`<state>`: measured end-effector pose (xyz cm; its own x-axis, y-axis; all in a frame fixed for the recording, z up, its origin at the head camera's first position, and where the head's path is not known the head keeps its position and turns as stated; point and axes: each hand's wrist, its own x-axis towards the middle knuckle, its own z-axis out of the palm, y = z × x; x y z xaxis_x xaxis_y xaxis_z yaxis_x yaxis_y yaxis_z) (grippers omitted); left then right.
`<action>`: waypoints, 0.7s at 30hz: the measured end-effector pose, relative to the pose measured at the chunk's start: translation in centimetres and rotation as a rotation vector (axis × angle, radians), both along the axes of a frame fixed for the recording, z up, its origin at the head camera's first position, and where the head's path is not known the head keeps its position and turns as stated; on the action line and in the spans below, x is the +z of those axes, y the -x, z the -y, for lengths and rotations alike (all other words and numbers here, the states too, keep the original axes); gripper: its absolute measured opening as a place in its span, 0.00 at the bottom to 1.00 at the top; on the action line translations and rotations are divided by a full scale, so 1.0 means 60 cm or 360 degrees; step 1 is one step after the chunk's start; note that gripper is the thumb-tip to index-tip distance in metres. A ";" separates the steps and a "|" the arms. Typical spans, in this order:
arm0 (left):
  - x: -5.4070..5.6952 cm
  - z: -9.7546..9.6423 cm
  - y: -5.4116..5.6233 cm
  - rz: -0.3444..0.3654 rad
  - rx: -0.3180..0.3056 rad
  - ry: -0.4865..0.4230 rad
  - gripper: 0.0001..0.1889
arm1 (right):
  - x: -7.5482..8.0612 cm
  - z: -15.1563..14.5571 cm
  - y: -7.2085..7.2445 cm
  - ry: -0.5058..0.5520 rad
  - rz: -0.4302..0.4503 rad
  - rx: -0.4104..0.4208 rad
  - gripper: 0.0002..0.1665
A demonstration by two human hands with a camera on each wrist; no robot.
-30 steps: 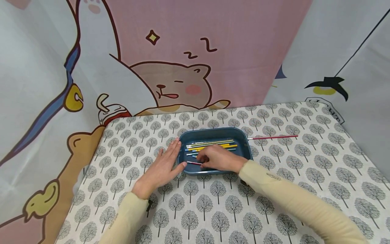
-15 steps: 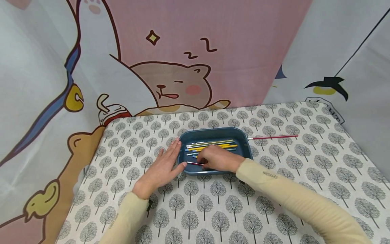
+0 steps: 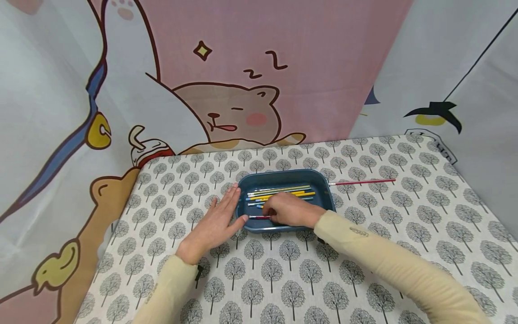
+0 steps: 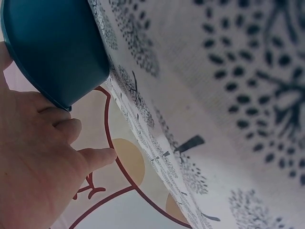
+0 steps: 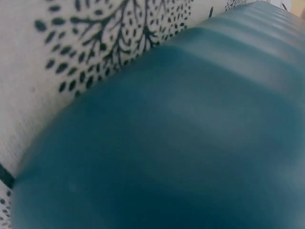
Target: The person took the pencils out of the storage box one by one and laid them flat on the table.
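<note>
A dark blue tray (image 3: 283,229) sits on the table with several thin sticks (image 3: 279,193) lying side by side in it, yellow, green and blue. In the head view my right hand (image 3: 293,209) reaches over the near rim, and its bent fingers pinch a dark red paintbrush (image 3: 260,217) low inside the tray. The rest of that brush is hidden under the hand. My left hand (image 3: 216,220) rests with fairly straight fingers against the tray's left rim. In the left wrist view, the left fingers (image 4: 66,129) lie at the tray's wall (image 4: 57,47).
Another red paintbrush (image 3: 364,182) lies on the tablecloth (image 3: 291,270) just right of the tray. A printed cartoon curtain (image 3: 243,45) stands behind the table. The tray's outer wall (image 5: 167,143) fills most of the right wrist view.
My right hand has shifted very slightly, and the dark red brush has turned from a slight slant to nearly level, with more of it showing. My left hand has stayed put.
</note>
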<state>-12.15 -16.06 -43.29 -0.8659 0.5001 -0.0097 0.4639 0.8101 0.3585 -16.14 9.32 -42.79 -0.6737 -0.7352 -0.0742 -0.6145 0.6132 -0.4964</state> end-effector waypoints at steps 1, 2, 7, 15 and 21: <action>0.000 0.000 0.000 0.0001 0.0001 -0.0003 0.43 | 0.000 -0.001 0.000 0.0010 0.0000 -0.0006 0.11; 0.000 0.000 0.000 -0.0003 0.0001 -0.0005 0.43 | 0.000 -0.002 0.000 0.0018 -0.0007 -0.0011 0.11; 0.001 0.000 0.001 -0.0008 -0.0003 0.0002 0.43 | 0.000 -0.009 -0.001 0.0086 -0.0033 -0.0053 0.10; 0.001 0.001 0.001 -0.0008 -0.0014 0.0007 0.44 | 0.005 -0.028 -0.005 0.0235 -0.0074 -0.0127 0.11; 0.001 0.001 0.000 -0.0010 -0.0012 -0.0003 0.44 | 0.016 -0.037 -0.010 0.0282 -0.0100 -0.0187 0.09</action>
<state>-12.16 -16.14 -43.24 -0.8621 0.5067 -0.0033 0.4724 0.8060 0.3568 -15.56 11.56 -41.85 -0.7550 -0.6490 0.0940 -0.5768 0.5890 -0.5660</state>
